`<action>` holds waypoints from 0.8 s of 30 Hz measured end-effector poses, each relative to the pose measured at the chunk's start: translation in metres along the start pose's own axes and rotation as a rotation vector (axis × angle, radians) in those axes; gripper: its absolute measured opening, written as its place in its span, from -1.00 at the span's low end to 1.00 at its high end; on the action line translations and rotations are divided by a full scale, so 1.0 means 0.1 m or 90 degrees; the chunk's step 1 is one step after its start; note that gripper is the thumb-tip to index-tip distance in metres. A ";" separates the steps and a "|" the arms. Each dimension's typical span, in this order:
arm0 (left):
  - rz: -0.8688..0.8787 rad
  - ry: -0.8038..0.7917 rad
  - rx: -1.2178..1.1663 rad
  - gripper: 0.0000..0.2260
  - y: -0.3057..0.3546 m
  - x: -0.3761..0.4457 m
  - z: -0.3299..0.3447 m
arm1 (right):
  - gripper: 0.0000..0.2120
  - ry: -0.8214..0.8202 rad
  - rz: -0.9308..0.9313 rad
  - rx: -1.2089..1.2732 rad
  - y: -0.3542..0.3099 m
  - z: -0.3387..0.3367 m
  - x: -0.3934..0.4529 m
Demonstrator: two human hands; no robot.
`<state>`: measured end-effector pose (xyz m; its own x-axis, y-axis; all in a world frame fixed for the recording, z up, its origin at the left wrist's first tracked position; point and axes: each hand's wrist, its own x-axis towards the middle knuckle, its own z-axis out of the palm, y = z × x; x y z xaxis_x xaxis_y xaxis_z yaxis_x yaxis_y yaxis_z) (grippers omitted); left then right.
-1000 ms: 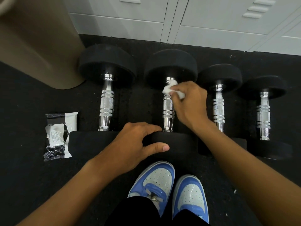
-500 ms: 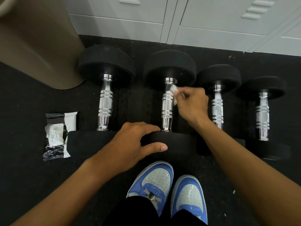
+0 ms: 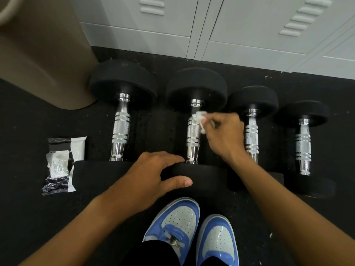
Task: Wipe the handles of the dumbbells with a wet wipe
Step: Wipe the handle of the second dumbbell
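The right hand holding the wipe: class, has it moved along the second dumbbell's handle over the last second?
Yes. The right hand and wipe have shifted slightly rightward off the handle top, toward the third dumbbell.

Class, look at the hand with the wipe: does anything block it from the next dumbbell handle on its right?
Nothing visible does. The right hand holds the wet wipe against the second handle; the third handle lies bare just beside it.

open floor [image 3: 157, 131] between handles, bin [image 3: 44, 54] far-left
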<state>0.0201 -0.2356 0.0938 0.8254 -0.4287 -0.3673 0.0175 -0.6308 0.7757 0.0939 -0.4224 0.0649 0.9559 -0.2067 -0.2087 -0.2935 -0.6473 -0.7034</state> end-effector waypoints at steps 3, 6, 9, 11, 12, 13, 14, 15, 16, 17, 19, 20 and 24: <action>-0.010 -0.002 0.001 -0.37 -0.02 -0.01 0.02 | -0.84 -0.016 0.016 -0.007 0.05 0.01 -0.02; -0.011 -0.004 0.005 -0.36 -0.04 -0.01 0.02 | -0.85 0.021 0.024 0.035 -0.03 -0.01 0.06; -0.012 -0.003 0.001 -0.36 -0.03 -0.01 0.01 | -0.86 -0.002 0.015 0.038 0.05 0.01 -0.07; -0.013 -0.004 -0.003 -0.37 -0.03 -0.01 0.02 | -0.86 -0.009 0.047 0.044 0.08 0.04 -0.06; -0.012 -0.003 -0.005 -0.38 -0.02 -0.01 0.02 | -0.86 -0.001 0.063 0.050 0.07 0.04 0.00; -0.010 -0.002 -0.004 -0.38 -0.03 -0.01 0.02 | -0.86 0.011 0.072 0.060 0.04 0.03 0.05; -0.007 -0.001 0.001 -0.38 -0.02 -0.01 0.02 | -0.86 0.023 0.072 0.068 0.01 0.02 0.07; -0.005 -0.001 0.007 -0.38 -0.01 -0.01 0.01 | -0.86 0.027 0.065 0.074 0.00 0.01 0.06; -0.005 -0.001 0.010 -0.38 -0.01 -0.01 0.01 | -0.87 0.021 0.053 0.075 0.02 0.00 0.01; -0.008 -0.003 0.009 -0.38 -0.01 -0.01 0.00 | -0.87 0.002 0.042 0.068 0.06 0.00 -0.06; -0.013 -0.006 0.006 -0.38 -0.01 -0.01 0.00 | -0.87 -0.041 0.046 0.057 0.12 -0.01 -0.15; -0.011 -0.006 0.003 -0.38 0.00 -0.01 0.00 | -0.89 -0.042 0.062 0.059 0.13 0.00 -0.12; -0.003 0.000 0.004 -0.40 0.00 -0.01 0.01 | -0.91 -0.015 0.079 0.095 0.10 0.00 0.00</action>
<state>0.0189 -0.2357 0.0940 0.8256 -0.4250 -0.3711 0.0179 -0.6376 0.7702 0.0905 -0.4293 0.0578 0.9132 -0.2591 -0.3144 -0.4054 -0.5014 -0.7643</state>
